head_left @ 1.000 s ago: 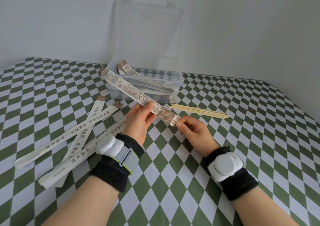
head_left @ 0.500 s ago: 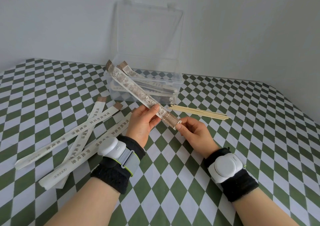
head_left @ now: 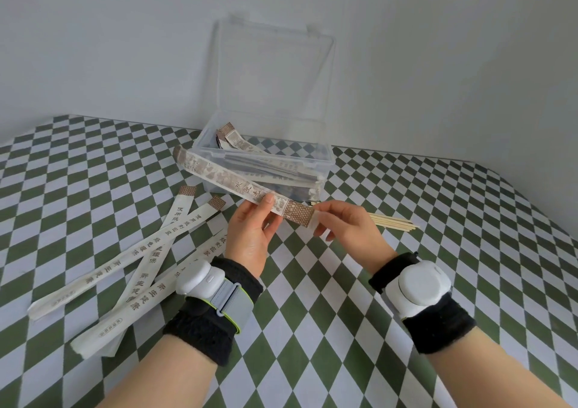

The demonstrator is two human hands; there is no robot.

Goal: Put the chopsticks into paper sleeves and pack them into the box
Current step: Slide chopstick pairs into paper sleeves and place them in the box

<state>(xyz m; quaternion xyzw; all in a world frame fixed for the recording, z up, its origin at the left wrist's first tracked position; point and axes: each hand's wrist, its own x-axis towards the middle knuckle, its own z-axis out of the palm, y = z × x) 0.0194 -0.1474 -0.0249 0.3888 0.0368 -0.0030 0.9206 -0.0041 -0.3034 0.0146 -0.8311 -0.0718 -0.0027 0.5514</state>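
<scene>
While the left hand [head_left: 250,238] pinches a paper sleeve [head_left: 219,178] near its patterned end, the right hand [head_left: 350,229] pinches that end's tip. It slants in front of the open box [head_left: 312,165]; bare chopsticks [head_left: 395,222] lie beyond the right hand.

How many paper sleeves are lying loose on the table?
3, all left of the left hand: the leftmost sleeve, the middle sleeve crossing it, the nearest sleeve by the wrist. Others may hide underneath.

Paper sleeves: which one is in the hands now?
The patterned sleeve: left hand grips it, right hand pinches its brown end. Other sleeves lie on the table or in the box.
</scene>
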